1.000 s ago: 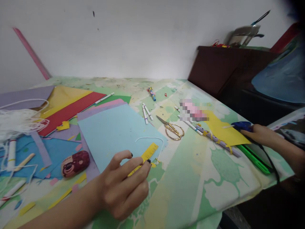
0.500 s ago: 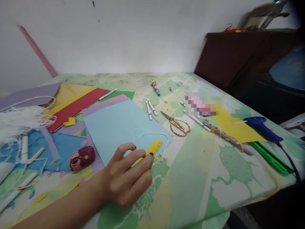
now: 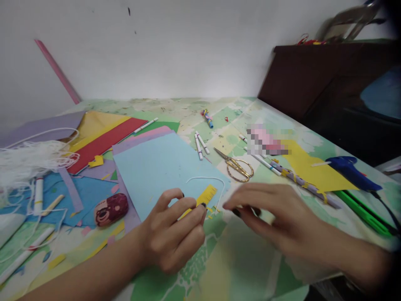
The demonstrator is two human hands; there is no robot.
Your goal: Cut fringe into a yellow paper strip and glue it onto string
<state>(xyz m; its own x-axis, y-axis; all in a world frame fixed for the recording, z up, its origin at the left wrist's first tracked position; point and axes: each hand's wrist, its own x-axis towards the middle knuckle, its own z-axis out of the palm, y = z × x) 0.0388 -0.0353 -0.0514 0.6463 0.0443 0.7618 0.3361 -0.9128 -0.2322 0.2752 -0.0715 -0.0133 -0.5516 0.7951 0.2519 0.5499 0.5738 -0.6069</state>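
Observation:
My left hand is in front of the light blue paper sheet, its fingers curled and tips drawn together. Behind those fingers shows a yellow fringed paper strip, with small yellow snippets beside the fingertips. Whether the hand grips the strip or some other small thing is hidden. A thin white string curves over the sheet's right edge. My right hand, slightly blurred, hovers right of the string, thumb and fingers brought together in a pinch; I cannot make out anything in it. Gold-handled scissors lie beyond it.
At left sit a white string tangle, colored sheets and a dark red patterned case. White markers lie mid-table. At right are a paper-wrapped stick, yellow paper, a blue glue gun and a green cutter.
My right hand has come in from the right and is now close to my left hand. The left hand keeps its pose; the view has shifted slightly.

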